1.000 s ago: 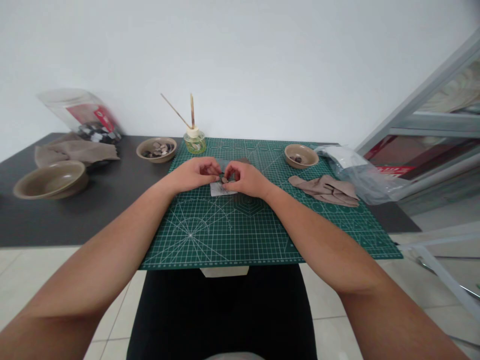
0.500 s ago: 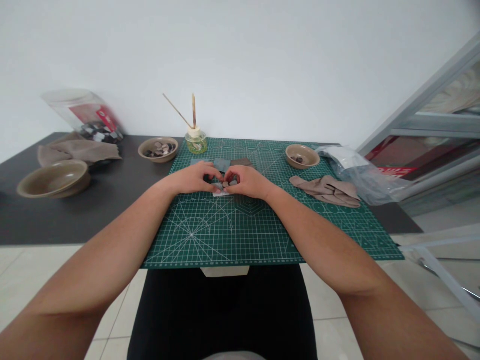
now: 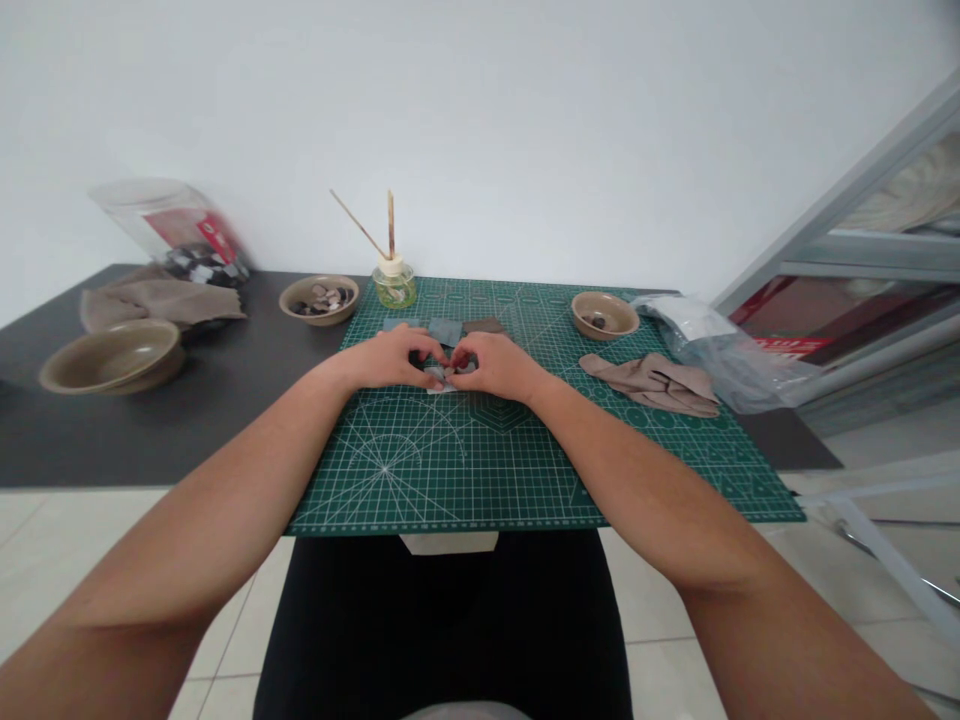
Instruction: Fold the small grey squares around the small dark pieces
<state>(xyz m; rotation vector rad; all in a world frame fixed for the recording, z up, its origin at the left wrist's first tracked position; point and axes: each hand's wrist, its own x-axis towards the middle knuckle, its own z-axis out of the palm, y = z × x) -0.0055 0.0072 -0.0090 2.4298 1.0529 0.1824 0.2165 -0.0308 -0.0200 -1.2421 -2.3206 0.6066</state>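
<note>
Over the green cutting mat (image 3: 420, 490), my two hands meet with fingertips almost touching. My left hand (image 3: 390, 358) has its thumb and forefinger curled in around small grey stones (image 3: 440, 374); what lies between those tips is partly hidden. My right hand (image 3: 501, 366) pinches what looks like a small pebble, mostly covered by its fingers. Beneath the fingertips shows the edge of a whitish flat piece (image 3: 437, 391). Just behind the hands lie a blue-grey flat square (image 3: 445, 331) and a brown one (image 3: 484, 325).
A bowl of pebbles (image 3: 319, 318) and a reed diffuser (image 3: 394, 285) stand behind on the left. Farther left are a larger bowl (image 3: 112, 376), a brown cloth (image 3: 165, 303) and a bag of stones (image 3: 202, 262). Rightward sit another bowl (image 3: 605, 318), a folded cloth (image 3: 660, 384) and plastic (image 3: 720, 350).
The fingers have shifted slightly, and the pebble at my right fingertips is more covered than before. The surrounding things stay where they were; the view moves a little.
</note>
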